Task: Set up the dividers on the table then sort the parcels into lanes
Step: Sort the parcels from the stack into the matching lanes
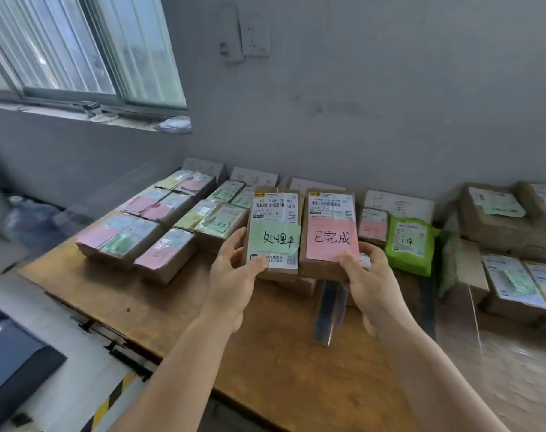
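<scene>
Left hand (234, 269): grip clamped on brown cardboard parcel with green handwritten note (273, 232). Right hand (371, 275): grip clamped on brown cardboard parcel with pink handwritten note (329, 235). Both parcels raised, touching, above brown wooden tabletop (203, 322); taped parcel rows (159, 226) far left.

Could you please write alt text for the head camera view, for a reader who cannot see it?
A person holds up two brown parcels side by side over a wooden table: the left hand grips the green-note parcel, the right hand the pink-note parcel. Behind them, rows of labelled parcels lie in lanes before handwritten signs against the grey wall.
</scene>
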Available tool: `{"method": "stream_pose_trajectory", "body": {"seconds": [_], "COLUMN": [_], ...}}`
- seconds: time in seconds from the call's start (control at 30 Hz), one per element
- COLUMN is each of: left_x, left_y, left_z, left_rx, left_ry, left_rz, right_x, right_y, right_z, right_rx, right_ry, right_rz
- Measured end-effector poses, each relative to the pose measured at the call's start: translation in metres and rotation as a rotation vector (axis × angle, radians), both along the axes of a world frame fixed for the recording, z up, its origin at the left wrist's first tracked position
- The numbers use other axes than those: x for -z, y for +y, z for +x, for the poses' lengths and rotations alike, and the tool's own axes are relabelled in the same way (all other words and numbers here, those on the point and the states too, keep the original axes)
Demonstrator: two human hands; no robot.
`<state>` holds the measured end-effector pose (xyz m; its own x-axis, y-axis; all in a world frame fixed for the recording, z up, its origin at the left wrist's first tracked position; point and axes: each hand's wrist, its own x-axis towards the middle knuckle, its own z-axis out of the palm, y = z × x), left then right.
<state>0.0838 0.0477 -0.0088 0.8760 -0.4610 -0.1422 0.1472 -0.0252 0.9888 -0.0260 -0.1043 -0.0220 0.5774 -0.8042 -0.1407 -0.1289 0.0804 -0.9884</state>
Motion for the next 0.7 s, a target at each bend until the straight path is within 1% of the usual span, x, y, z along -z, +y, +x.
{"method": "stream_pose_trajectory", "body": {"seconds": [0.17,0.33,0.53,0.7], "left_x": [0.005,0.020,0.040,0.057], "left_y": [0.032,0.062,0.092,0.120], "left_z": [0.025,0.062,0.115,0.152], "left_rx": [-0.093,-0.125,-0.048,0.046], "left_ry": [0.016,0.065,0.107,0.146], "left_rz": [-0.039,-0.076,-0.069,-0.021], "right_x": [0.008,0.021,0.055,0.081], "right_y": [0.026,0.058,0.100,0.132], "right_z": [0.031,0.056,0.080,0.108], "right_rx": [-0.051,-0.079,-0.009,0.076], "right_ry": [0.083,0.172,0.311,0.427], "right_rz": [-0.027,0.002,0.026,0.081]}}
